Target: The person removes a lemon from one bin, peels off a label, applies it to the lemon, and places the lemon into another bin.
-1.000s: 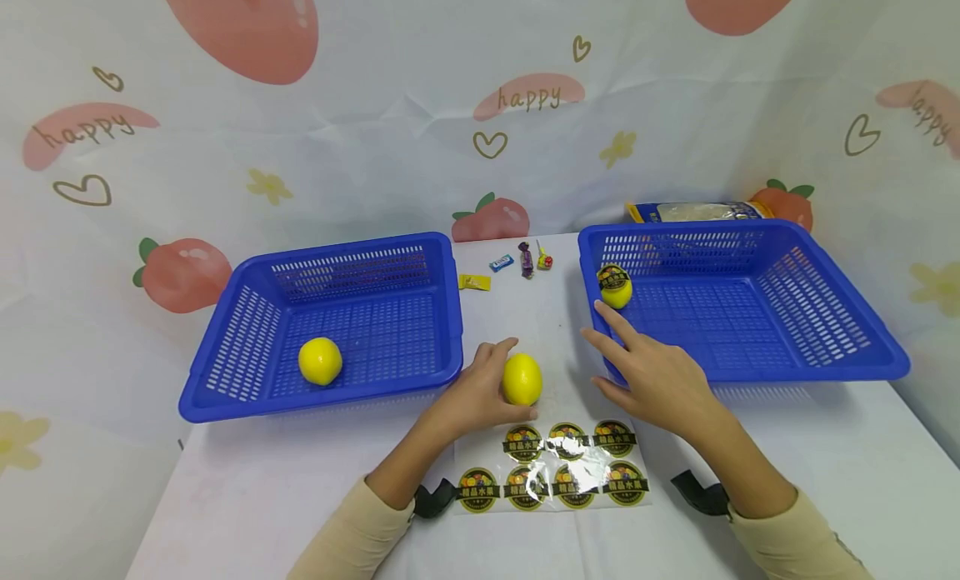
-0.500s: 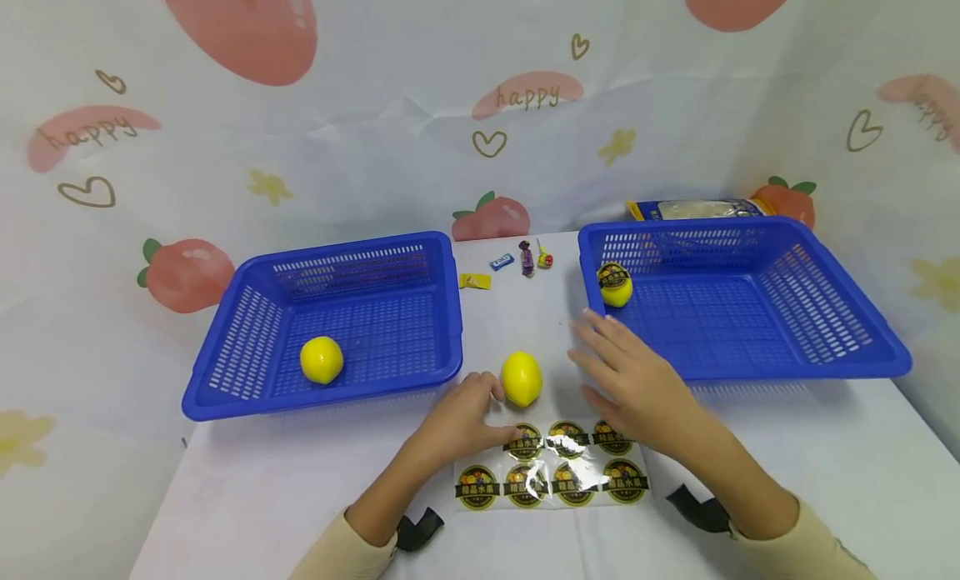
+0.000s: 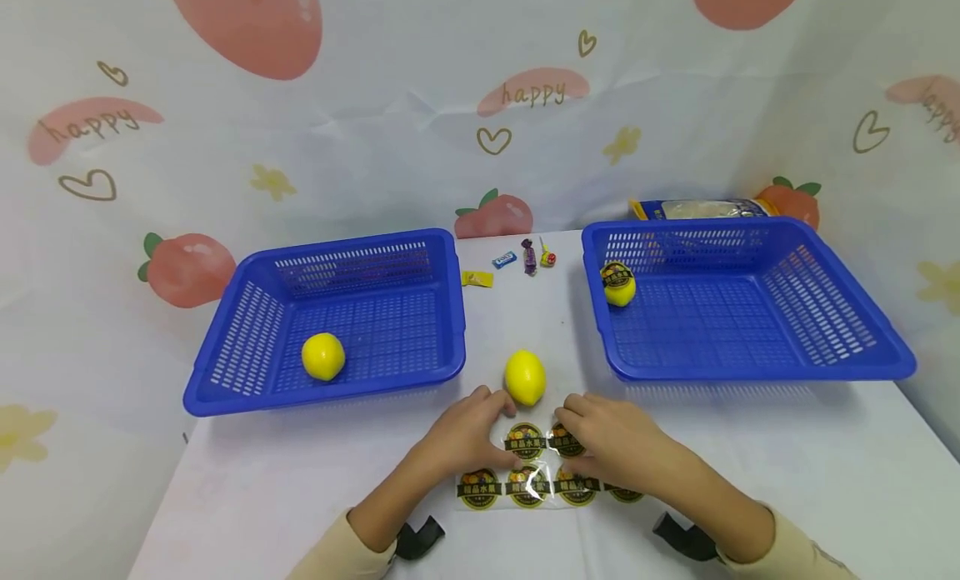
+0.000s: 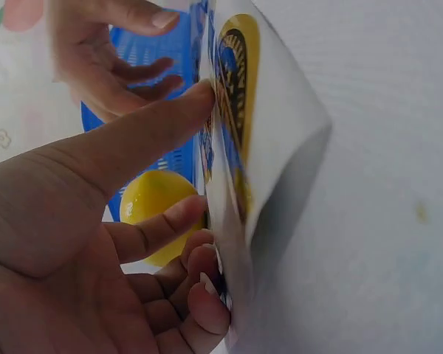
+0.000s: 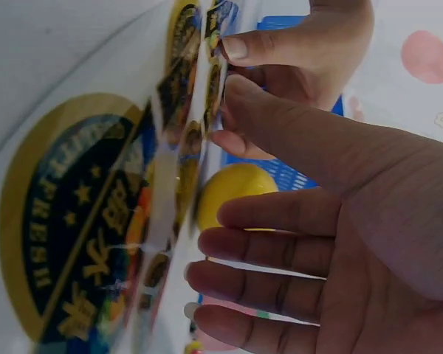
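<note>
A clear sheet of round black-and-gold fruit stickers point(image 3: 528, 485) lies on the table in the head view. Over its left part is my left hand point(image 3: 468, 430), its thumb and bent fingertips touching the sheet in the left wrist view. My right hand point(image 3: 618, 442) lies over the upper right stickers, and the right wrist view shows its thumb tip at the sheet with the other fingers loosely extended. Just beyond the sheet, between the hands, sits a plain yellow lemon point(image 3: 525, 378). The sheet's near edge curls up in the left wrist view point(image 4: 295, 140).
At left, a blue basket point(image 3: 352, 392) contains a plain lemon point(image 3: 323, 357). Another blue basket point(image 3: 757, 372), at right, has a lemon with a sticker point(image 3: 618, 292) in its far left corner. Several small candies point(image 3: 529, 257) lie behind; a packet point(image 3: 705, 209) is behind the right basket.
My left hand has let go of the lemon and drawn back to the sticker sheet. My right hand has come from beside the right basket down and left onto the sheet.
</note>
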`<state>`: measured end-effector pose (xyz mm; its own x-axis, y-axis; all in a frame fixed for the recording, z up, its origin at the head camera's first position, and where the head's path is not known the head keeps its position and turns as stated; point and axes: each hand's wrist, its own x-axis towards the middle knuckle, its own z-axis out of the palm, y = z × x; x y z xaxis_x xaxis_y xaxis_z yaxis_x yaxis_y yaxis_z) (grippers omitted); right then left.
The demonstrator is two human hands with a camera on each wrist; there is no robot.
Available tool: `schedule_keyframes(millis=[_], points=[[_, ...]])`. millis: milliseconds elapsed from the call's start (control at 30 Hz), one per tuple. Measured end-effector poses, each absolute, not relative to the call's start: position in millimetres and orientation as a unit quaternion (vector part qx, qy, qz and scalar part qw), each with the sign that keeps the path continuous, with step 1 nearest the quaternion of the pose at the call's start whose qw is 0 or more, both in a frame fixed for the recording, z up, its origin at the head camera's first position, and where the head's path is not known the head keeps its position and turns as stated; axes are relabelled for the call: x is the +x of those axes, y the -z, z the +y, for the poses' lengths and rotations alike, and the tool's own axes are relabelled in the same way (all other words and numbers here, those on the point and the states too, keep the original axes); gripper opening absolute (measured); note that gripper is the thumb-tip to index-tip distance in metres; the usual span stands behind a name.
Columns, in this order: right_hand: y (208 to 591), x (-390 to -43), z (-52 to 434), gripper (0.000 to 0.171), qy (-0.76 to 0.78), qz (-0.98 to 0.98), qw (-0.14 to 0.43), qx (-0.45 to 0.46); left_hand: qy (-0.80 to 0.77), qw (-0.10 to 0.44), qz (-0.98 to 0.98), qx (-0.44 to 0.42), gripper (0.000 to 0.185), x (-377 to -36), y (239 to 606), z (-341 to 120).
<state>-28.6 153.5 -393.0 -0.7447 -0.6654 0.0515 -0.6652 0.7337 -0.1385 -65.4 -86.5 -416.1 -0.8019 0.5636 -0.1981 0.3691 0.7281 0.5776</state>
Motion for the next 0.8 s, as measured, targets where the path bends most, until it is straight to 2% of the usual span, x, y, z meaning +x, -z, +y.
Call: schedule_keyframes(millis=[167,433,633,800], points=[[398.7,-29.9,153.6,0.061,0.073,0.935,0.024,-0.347,-0.26,0.182,0.913,0.257,0.059,-65.7,417.3,-86.2],[401.8,-26.2,150.5,0.1,0.032,0.94,0.045,-0.335,-0.24,0.179,0.918,0.259,0.069,-61.9,417.3,-83.6],[405.6,-24.7,148.2,0.102,0.029,0.939,0.033,-0.34,-0.181,0.13,0.933,0.282,0.078,-56.0,415.5,-80.5],[407.4,-24.2,148.1,0.102,0.031,0.939,0.028,-0.342,-0.162,0.129,0.935,0.287,0.078,-55.0,413.3,-79.2]])
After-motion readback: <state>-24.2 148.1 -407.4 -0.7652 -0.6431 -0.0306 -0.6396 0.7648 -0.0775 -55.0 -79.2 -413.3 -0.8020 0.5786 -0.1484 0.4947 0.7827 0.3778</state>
